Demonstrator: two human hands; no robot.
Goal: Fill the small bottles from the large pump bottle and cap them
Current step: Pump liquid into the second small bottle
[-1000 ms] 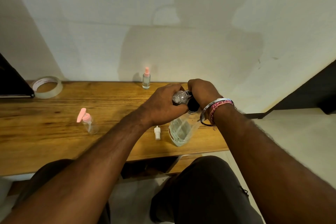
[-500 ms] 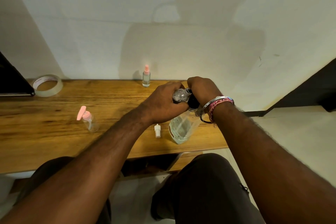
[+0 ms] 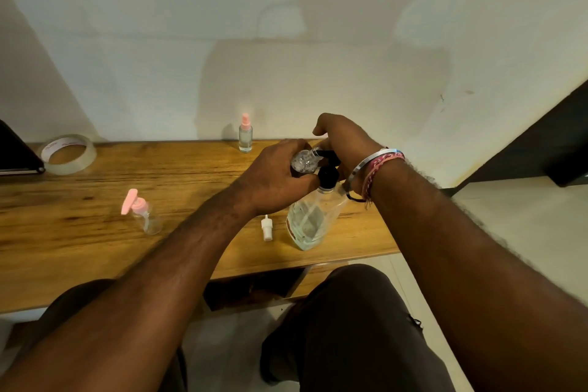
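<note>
Small clear bottle (image 3: 304,162) gripped by left hand (image 3: 276,178), held at black nozzle of large pump bottle (image 3: 310,216). Pump head covered by right hand (image 3: 342,140), fingers curled. White cap (image 3: 266,228) laid just left of pump bottle base.

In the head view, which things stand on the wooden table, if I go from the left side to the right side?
Tape roll → small bottle with the pink pump → small bottle with the pink spray top → loose white cap → large pump bottle.
</note>
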